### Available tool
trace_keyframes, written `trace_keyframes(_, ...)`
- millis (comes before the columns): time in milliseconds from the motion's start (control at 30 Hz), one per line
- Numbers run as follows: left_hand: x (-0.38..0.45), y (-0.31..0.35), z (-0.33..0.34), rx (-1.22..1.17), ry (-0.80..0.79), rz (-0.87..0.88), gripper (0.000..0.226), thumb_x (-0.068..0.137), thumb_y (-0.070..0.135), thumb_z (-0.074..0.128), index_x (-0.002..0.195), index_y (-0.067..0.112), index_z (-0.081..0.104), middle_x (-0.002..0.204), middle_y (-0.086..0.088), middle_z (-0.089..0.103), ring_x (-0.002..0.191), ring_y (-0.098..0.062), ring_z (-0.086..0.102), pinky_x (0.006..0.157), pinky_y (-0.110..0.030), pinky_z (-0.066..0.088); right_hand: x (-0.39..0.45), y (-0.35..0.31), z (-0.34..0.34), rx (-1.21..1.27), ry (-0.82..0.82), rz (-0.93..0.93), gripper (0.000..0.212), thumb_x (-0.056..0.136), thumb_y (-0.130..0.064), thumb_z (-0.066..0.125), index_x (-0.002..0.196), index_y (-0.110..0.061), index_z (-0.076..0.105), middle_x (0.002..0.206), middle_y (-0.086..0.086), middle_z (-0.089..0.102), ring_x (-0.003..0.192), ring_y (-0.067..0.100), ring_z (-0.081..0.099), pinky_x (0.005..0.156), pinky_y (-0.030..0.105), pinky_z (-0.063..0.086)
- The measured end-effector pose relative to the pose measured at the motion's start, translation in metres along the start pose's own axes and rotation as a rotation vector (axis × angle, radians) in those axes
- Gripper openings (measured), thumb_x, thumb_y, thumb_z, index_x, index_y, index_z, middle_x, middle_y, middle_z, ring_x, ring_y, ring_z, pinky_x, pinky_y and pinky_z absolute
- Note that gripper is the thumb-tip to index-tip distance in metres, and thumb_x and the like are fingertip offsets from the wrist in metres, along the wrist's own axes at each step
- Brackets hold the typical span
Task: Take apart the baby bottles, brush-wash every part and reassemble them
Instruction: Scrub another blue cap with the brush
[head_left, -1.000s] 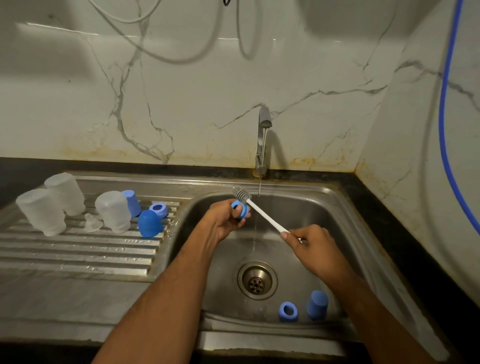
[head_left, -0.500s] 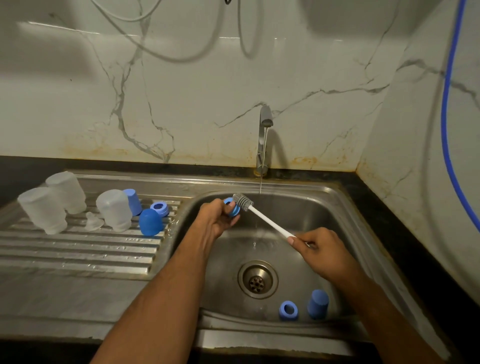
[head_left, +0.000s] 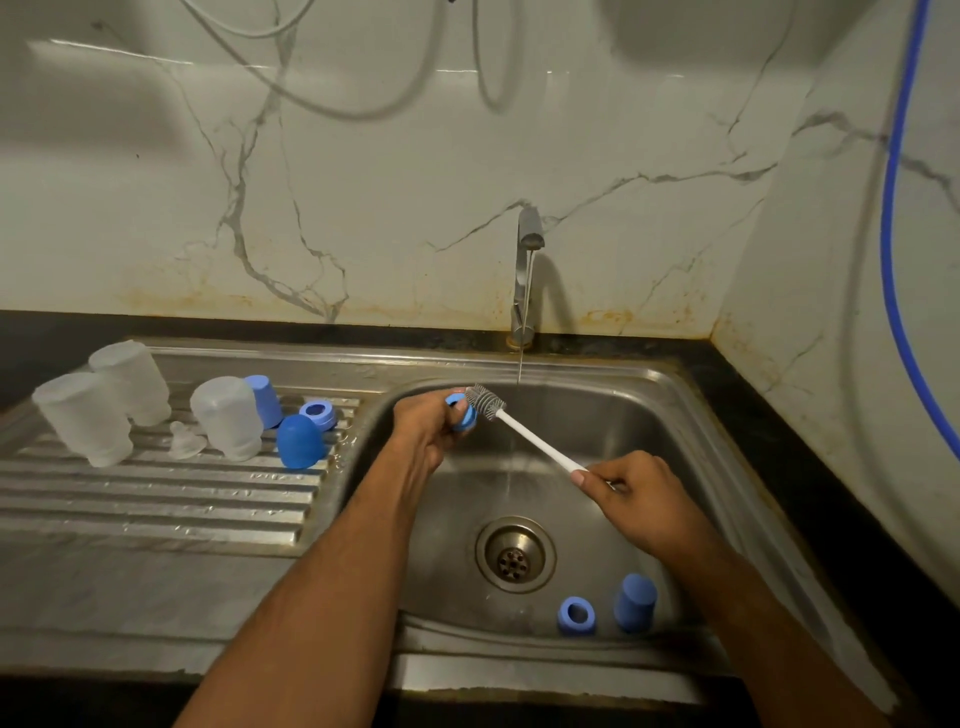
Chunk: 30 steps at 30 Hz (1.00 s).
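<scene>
Bottle ring (head_left: 462, 413) gripped in the left hand (head_left: 431, 423) over the sink (head_left: 649, 415), brush (head_left: 519, 431) head against it.

Since a second ago both hands have shifted left and back, away from the thin stream under the tap (head_left: 527, 270). The right hand (head_left: 636, 499) pinches the white handle's end – its long axis runs from lower right up to the bristles at upper left. Another blue ring (head_left: 575, 616) and blue cap (head_left: 635, 603) sit by the drain (head_left: 514, 555); frosted bottles (head_left: 228, 418) stand upturned on the drainboard (head_left: 156, 499).
</scene>
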<state>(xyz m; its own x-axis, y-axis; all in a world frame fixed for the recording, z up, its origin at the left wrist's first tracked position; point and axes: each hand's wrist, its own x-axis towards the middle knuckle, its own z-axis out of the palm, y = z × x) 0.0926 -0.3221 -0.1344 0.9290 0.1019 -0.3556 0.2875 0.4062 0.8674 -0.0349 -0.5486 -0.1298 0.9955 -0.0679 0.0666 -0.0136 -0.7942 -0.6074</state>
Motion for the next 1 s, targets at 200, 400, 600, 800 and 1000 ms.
trace_keyframes(200, -0.005, -0.010, 0.001, -0.041, -0.041, -0.031, 0.022, 0.090, -0.009, 0.062, 0.109, -0.001, 0.068, 0.114, -0.021, 0.060, 0.107, -0.037, 0.064, 0.082, -0.046, 0.062, -0.004, 0.007, 0.004, -0.092, 0.156, 0.038, 0.038, 0.100, -0.051, 0.055, 0.094, -0.019, 0.076, 0.070, -0.002, 0.067, 0.066, 0.011, 0.064, 0.065, 0.030, 0.055)
trace_keyframes(400, -0.003, -0.010, 0.002, -0.003, -0.113, -0.100, 0.028, 0.089, -0.014, 0.062, 0.117, -0.009, 0.061, 0.119, -0.024, 0.056, 0.114, -0.038, 0.058, 0.093, -0.044, 0.055, -0.009, 0.015, -0.011, -0.150, 0.190, 0.050, 0.039, 0.102, -0.053, 0.050, 0.110, -0.024, 0.075, 0.086, -0.006, 0.071, 0.076, 0.006, 0.063, 0.064, 0.020, 0.044)
trace_keyframes(600, 0.000, -0.010, -0.001, 0.139, -0.185, -0.106, 0.039, 0.094, -0.021, 0.042, 0.125, -0.008, 0.061, 0.128, -0.025, 0.057, 0.116, -0.033, 0.061, 0.091, -0.037, 0.056, -0.013, 0.013, -0.011, -0.131, 0.158, 0.084, 0.038, 0.101, -0.053, 0.051, 0.108, -0.025, 0.075, 0.081, -0.006, 0.070, 0.072, 0.004, 0.061, 0.062, 0.018, 0.044)
trace_keyframes(800, -0.007, -0.010, 0.002, 0.078, -0.271, -0.073, 0.025, 0.095, -0.011, 0.052, 0.111, 0.002, 0.067, 0.126, -0.022, 0.059, 0.115, -0.035, 0.062, 0.085, -0.040, 0.061, -0.008, 0.001, 0.001, -0.087, 0.111, 0.054, 0.036, 0.101, -0.049, 0.054, 0.102, -0.022, 0.077, 0.071, -0.008, 0.065, 0.068, 0.006, 0.062, 0.061, 0.021, 0.046)
trace_keyframes(1000, -0.004, -0.007, 0.003, -0.163, -0.258, -0.085, 0.032, 0.100, -0.010, 0.043, 0.128, -0.007, 0.058, 0.129, -0.024, 0.059, 0.117, -0.036, 0.062, 0.091, -0.046, 0.058, -0.009, -0.010, 0.008, 0.012, 0.066, 0.000, 0.036, 0.102, -0.043, 0.056, 0.079, -0.019, 0.071, 0.054, -0.004, 0.055, 0.051, 0.006, 0.052, 0.053, 0.022, 0.045)
